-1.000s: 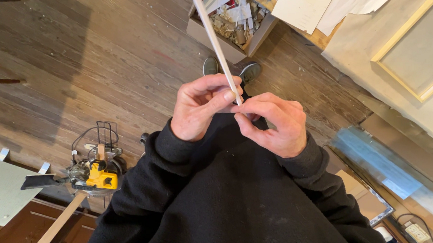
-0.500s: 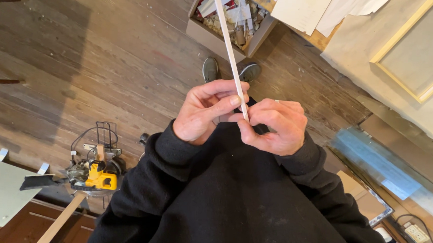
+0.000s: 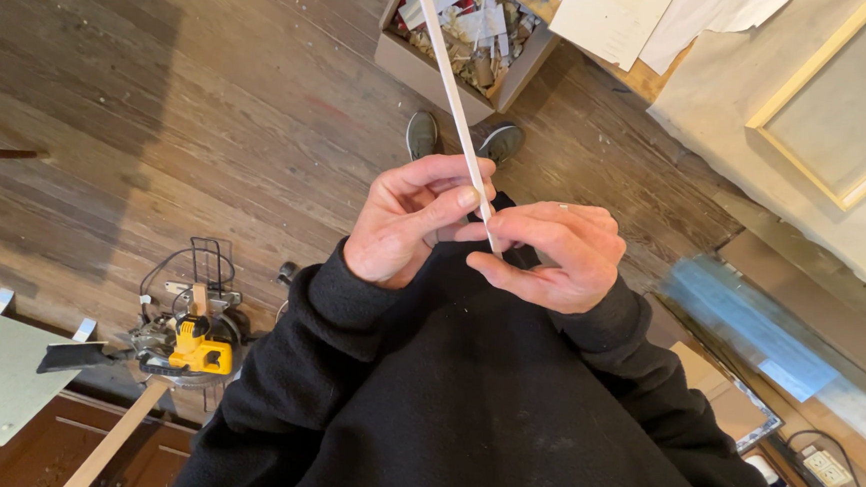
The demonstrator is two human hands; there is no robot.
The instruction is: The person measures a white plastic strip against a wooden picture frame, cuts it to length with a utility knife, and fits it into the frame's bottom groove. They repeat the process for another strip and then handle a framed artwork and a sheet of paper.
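Head view: a thin, pale, square-edged wooden strip (image 3: 458,110) is held at frame centre, slanting toward the upper middle. Its lower end is pinched by the left hand (image 3: 409,222) and the right hand (image 3: 557,256), both with fingers curled closed around it. Black sleeves cover the lower frame. On the dark plank floor (image 3: 212,90), a yellow miter saw (image 3: 186,344) sits lower left; a scrap-filled box (image 3: 466,35) lies at the top, behind the strip

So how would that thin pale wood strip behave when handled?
The wood strip looks light: both hands pinch only its lower end, left hand and right hand. It stands straight unsupported, so probably fairly stiff. Being so slender, it might snap if bent.
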